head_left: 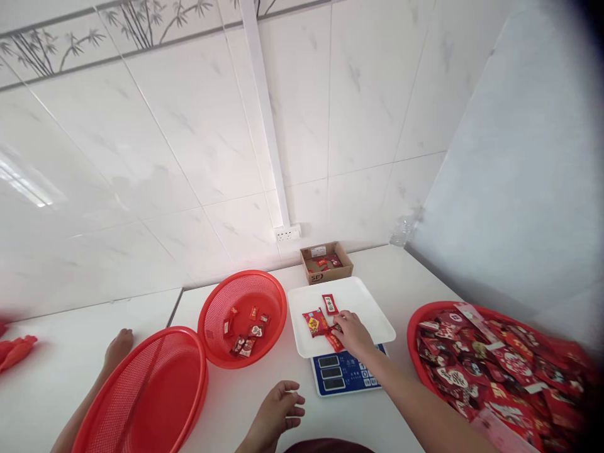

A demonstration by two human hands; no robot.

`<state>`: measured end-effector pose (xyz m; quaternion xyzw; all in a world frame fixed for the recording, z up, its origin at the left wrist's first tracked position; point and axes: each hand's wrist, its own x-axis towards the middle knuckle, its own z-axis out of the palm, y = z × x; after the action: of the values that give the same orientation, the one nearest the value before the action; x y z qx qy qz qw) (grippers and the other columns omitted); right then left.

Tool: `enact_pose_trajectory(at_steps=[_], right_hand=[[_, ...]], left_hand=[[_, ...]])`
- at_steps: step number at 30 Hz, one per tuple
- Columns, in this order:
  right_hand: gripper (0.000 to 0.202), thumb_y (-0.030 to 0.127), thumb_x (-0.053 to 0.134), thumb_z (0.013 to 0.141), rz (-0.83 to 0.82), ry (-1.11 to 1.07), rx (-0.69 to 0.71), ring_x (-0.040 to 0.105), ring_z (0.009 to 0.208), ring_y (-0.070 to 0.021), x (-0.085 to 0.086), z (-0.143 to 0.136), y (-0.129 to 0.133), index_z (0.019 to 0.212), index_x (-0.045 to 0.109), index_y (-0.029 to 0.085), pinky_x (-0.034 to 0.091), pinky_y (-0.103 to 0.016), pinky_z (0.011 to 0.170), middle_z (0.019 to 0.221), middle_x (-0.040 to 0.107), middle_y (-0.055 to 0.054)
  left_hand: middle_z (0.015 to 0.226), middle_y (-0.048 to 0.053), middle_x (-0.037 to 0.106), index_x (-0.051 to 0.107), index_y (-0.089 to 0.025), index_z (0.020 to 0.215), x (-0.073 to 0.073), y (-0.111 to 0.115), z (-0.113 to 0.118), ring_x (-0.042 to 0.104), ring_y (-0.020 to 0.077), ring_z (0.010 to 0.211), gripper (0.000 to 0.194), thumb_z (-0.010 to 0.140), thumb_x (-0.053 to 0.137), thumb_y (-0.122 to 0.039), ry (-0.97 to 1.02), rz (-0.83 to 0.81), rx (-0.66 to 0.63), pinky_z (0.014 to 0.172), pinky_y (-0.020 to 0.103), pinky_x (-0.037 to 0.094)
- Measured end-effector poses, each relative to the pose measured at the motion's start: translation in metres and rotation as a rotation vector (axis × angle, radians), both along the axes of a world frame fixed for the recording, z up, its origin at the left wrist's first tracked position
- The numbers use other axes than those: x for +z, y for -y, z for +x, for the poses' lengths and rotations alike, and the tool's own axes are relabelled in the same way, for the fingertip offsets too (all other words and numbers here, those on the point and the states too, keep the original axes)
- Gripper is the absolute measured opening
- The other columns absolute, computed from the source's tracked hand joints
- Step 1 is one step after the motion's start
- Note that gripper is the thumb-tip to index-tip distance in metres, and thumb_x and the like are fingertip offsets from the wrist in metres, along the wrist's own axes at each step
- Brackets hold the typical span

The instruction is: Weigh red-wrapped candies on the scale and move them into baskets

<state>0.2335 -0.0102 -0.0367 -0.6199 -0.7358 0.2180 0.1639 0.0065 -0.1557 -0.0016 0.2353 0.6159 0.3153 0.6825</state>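
Over the white tray (375,318) of a digital scale (346,374), my right hand (353,333) has its fingers closed on a small red packet (336,328), mostly hidden beneath them. Around those fingertips lie a larger red packet with a yellow patch (314,322), a narrow red packet with a white label (329,304) and an orange-red packet (335,341). My left hand (278,412) is open above the white table, left of the scale, fingers loosely curled and holding nothing.
A red basket (212,314) holds several small packets. Nearer stands another red basket (186,402), with a co-worker's hand (120,346) beyond it. A small carton (330,274) with packets sits behind the tray. At right, a large red basket (415,314) is heaped with red packets.
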Motion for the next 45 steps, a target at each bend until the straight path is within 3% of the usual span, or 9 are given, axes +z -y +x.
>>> enact_pose_trajectory(at_steps=[4,8,15,19,24,28,33,38,45], right_hand=[[0.021,0.021,0.053,0.077,0.007,-0.015,0.037,0.049,0.107,-0.0222,0.002,0.004,-0.001,0.094,0.065,0.023,0.04,-0.031,0.09,0.114,0.055,-0.007],[0.014,0.023,0.052,0.078,0.01,-0.043,0.063,0.051,0.103,-0.0212,0.004,0.004,-0.003,0.08,0.066,0.022,0.042,-0.031,0.085,0.108,0.058,-0.006],[0.019,0.036,0.053,0.077,0.029,-0.4,-0.183,0.06,0.094,-0.0203,0.011,-0.001,-0.017,0.085,0.063,0.022,0.044,-0.031,0.084,0.094,0.066,-0.006],[0.035,0.048,0.038,0.084,0.013,-0.454,-0.309,0.061,0.098,-0.0185,0.014,0.008,-0.025,0.098,0.056,0.021,0.046,-0.029,0.081,0.104,0.066,-0.007],[0.032,0.049,0.04,0.082,-0.035,-0.421,-0.384,0.064,0.092,-0.0207,0.005,0.024,-0.018,0.095,0.052,0.022,0.046,-0.031,0.076,0.096,0.068,-0.007],[0.027,0.048,0.041,0.082,-0.091,-0.383,-0.341,0.066,0.081,-0.0195,-0.004,0.022,-0.012,0.091,0.051,0.024,0.047,-0.03,0.069,0.086,0.069,-0.004],[0.027,0.043,0.034,0.087,-0.054,-0.324,-0.257,0.063,0.091,-0.0201,-0.001,0.008,-0.032,0.1,0.048,0.023,0.045,-0.031,0.073,0.099,0.066,-0.007],[0.018,0.033,0.042,0.085,0.011,-0.255,-0.074,0.059,0.093,-0.021,0.005,-0.004,-0.048,0.091,0.052,0.021,0.042,-0.031,0.078,0.103,0.062,-0.009],[0.02,0.037,0.038,0.086,0.012,-0.253,0.041,0.059,0.087,-0.0201,0.004,0.005,-0.03,0.089,0.052,0.022,0.043,-0.033,0.078,0.093,0.063,-0.006]], left_hand=[[0.088,0.006,0.062,0.057,-0.017,0.095,0.003,0.001,0.002,0.059,0.0134,0.073,0.039,0.063,0.069,-0.036,0.01,-0.016,-0.001,0.067,0.026,0.042],[0.087,0.005,0.062,0.057,-0.017,0.094,0.002,-0.001,0.005,0.058,0.0131,0.072,0.039,0.062,0.069,-0.036,0.016,-0.009,-0.006,0.066,0.025,0.041],[0.087,0.005,0.062,0.056,-0.017,0.095,0.001,-0.003,0.002,0.058,0.0131,0.072,0.038,0.064,0.068,-0.034,0.005,-0.019,-0.004,0.066,0.025,0.042],[0.088,0.005,0.062,0.055,-0.017,0.096,0.003,-0.002,0.002,0.059,0.0126,0.072,0.036,0.065,0.066,-0.032,0.001,-0.021,-0.003,0.066,0.025,0.042],[0.088,0.005,0.062,0.055,-0.016,0.097,0.002,-0.003,0.006,0.059,0.0122,0.072,0.037,0.065,0.065,-0.032,-0.001,-0.025,-0.014,0.066,0.024,0.043],[0.088,0.005,0.062,0.055,-0.016,0.097,0.002,-0.006,0.008,0.058,0.0121,0.072,0.038,0.065,0.065,-0.034,0.003,-0.018,-0.022,0.065,0.024,0.042],[0.087,0.005,0.062,0.056,-0.016,0.095,0.004,-0.009,0.007,0.058,0.0126,0.072,0.041,0.061,0.068,-0.036,0.005,-0.015,-0.01,0.066,0.024,0.042],[0.084,0.004,0.062,0.056,-0.017,0.093,0.003,-0.007,0.003,0.058,0.0122,0.07,0.043,0.059,0.071,-0.037,-0.005,-0.034,0.026,0.064,0.024,0.041],[0.085,0.004,0.062,0.055,-0.017,0.095,-0.002,-0.001,0.001,0.058,0.0111,0.069,0.036,0.064,0.066,-0.032,-0.003,-0.04,0.043,0.063,0.023,0.041]])
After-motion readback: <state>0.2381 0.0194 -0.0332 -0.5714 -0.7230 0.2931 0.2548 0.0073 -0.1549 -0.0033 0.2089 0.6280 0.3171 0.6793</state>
